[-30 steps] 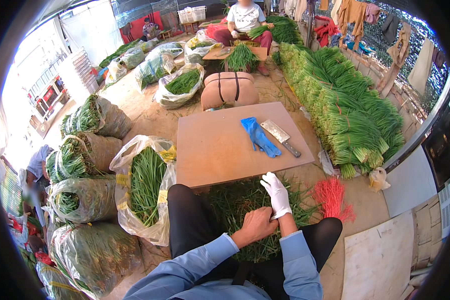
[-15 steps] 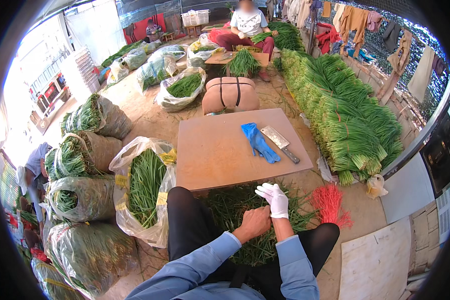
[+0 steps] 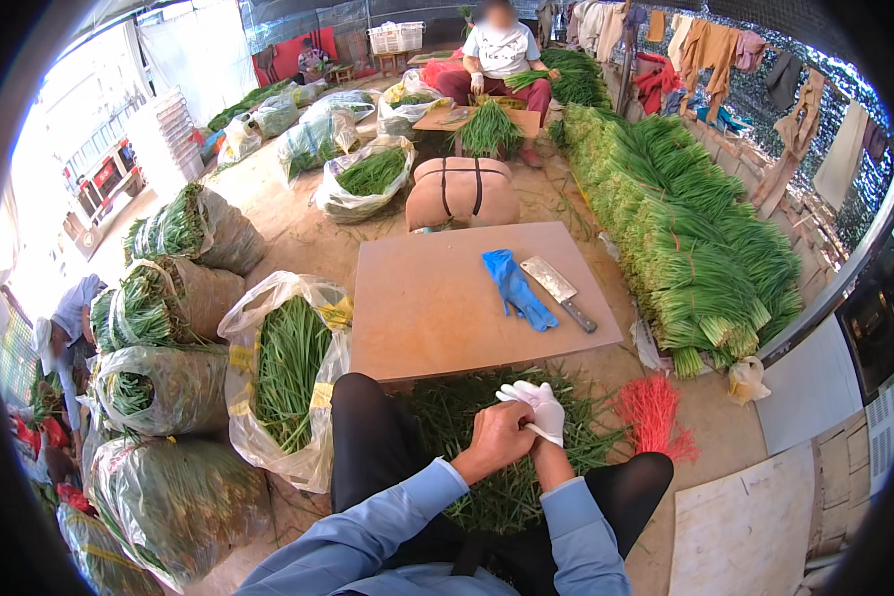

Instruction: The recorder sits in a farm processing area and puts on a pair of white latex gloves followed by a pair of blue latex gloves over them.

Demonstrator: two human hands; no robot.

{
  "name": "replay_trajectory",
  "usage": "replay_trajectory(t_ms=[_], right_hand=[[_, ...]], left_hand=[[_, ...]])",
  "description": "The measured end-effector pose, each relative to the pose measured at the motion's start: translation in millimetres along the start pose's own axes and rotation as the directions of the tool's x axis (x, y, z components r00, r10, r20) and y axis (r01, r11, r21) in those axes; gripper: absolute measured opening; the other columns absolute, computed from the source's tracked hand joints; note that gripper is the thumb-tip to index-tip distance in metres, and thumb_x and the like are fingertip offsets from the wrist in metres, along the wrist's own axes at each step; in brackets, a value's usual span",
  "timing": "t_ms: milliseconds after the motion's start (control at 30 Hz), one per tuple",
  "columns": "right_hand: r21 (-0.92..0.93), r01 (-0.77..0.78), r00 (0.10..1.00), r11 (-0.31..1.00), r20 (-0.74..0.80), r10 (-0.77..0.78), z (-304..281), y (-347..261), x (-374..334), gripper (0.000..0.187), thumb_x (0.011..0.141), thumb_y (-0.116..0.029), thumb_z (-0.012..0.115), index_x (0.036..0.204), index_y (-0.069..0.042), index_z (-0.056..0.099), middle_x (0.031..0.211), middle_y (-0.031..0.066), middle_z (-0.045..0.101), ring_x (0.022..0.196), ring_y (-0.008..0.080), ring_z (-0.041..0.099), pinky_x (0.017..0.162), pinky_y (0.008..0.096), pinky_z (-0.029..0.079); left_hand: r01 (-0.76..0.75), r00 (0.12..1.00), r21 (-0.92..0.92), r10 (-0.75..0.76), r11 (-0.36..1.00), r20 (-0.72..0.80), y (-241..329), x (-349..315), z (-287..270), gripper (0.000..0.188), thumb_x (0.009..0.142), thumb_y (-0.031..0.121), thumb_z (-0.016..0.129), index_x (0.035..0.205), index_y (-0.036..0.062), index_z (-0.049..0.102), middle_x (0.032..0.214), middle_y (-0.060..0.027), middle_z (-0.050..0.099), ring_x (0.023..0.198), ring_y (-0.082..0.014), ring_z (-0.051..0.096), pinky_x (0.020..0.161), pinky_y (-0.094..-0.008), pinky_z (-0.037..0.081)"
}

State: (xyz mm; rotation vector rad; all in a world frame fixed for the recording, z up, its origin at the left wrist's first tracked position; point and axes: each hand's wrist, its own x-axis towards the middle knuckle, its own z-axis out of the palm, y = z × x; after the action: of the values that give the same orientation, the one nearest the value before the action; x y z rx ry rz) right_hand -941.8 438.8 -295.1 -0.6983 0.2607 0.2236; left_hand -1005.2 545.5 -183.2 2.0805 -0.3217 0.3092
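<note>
My bare left hand is closed on the cuff of a thin white glove, which is on my right hand. The gloved fingers are stretched out and bent slightly, with nothing between them. Both hands are over a heap of loose green trimmings between my knees. Just beyond stands a low table. On its right half lie a blue glove and a cleaver with a dark handle, side by side and touched by neither hand.
An open plastic bag of greens stands left of my knee, beside several stuffed bags. Red ties lie by my right knee. Bundled green stalks are piled at right. Beyond a strapped cushion, a person sits holding greens.
My left hand has shifted from the right wrist onto the glove's cuff, pulling at it. Both hands have come slightly nearer to me. The seated person's hand has lowered.
</note>
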Motion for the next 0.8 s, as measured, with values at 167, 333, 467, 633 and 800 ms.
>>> replay_trajectory(t_ms=[167, 333, 467, 633, 800], right_hand=[[0.105, -0.116, 0.984, 0.988, 0.148, 0.100, -20, 26, 6, 0.044, 0.101, -0.039, 0.041, 0.089, -0.002, 0.060, 0.083, 0.0096, 0.062, 0.074, 0.0230, 0.059, 0.068, 0.0364, 0.050], [-0.327, -0.103, 0.906, 0.939, -0.420, -0.047, 11, 20, -25, 0.023, 0.094, -0.021, 0.057, 0.076, -0.007, 0.060, 0.075, 0.0002, 0.052, 0.069, 0.0129, 0.049, 0.059, 0.0314, 0.039], [-0.448, -0.021, 0.960, 0.894, -0.257, -0.107, 0, 27, -51, 0.020, 0.092, -0.022, 0.057, 0.081, -0.006, 0.060, 0.080, 0.0009, 0.054, 0.074, 0.0124, 0.051, 0.063, 0.0314, 0.040], [-0.890, -0.075, 0.973, 0.449, -0.165, -0.164, 16, 10, -90, 0.027, 0.096, -0.028, 0.049, 0.098, -0.003, 0.060, 0.091, 0.0102, 0.062, 0.086, 0.0235, 0.060, 0.073, 0.0356, 0.045], [-0.930, 0.153, 0.963, 0.334, 0.065, -0.260, 17, 5, -120, 0.040, 0.095, -0.027, 0.049, 0.121, 0.004, 0.051, 0.107, 0.0243, 0.059, 0.100, 0.0396, 0.057, 0.086, 0.0433, 0.044]], left_hand=[[-0.085, 0.994, 0.043, 0.088, 0.995, -0.064, -12, 3, 4, 0.011, 0.060, 0.004, 0.065, 0.071, 0.0031, 0.065, 0.069, -0.0136, 0.064, 0.061, -0.0298, 0.063, 0.056, -0.0365, 0.050], [0.244, 0.969, -0.092, -0.246, 0.965, -0.008, -41, 9, 18, 0.008, 0.060, 0.002, 0.064, 0.067, 0.0029, 0.064, 0.063, -0.0085, 0.063, 0.058, -0.0189, 0.062, 0.054, -0.0321, 0.048], [0.502, 0.860, -0.331, -0.421, 0.799, 0.288, -49, 5, 10, 0.008, 0.059, -0.006, 0.062, 0.063, 0.0008, 0.062, 0.059, -0.0055, 0.061, 0.054, -0.0125, 0.057, 0.048, -0.0290, 0.044], [0.587, 0.806, -0.473, -0.416, 0.657, 0.421, -57, -5, 12, 0.015, 0.053, -0.012, 0.062, 0.061, -0.0001, 0.060, 0.057, -0.0064, 0.059, 0.049, -0.0137, 0.054, 0.043, -0.0280, 0.041], [0.611, 0.791, -0.592, -0.410, 0.526, 0.454, -65, -16, 30, 0.016, 0.054, -0.013, 0.062, 0.063, -0.0003, 0.060, 0.056, -0.0053, 0.057, 0.048, -0.0149, 0.053, 0.042, -0.0298, 0.040]])
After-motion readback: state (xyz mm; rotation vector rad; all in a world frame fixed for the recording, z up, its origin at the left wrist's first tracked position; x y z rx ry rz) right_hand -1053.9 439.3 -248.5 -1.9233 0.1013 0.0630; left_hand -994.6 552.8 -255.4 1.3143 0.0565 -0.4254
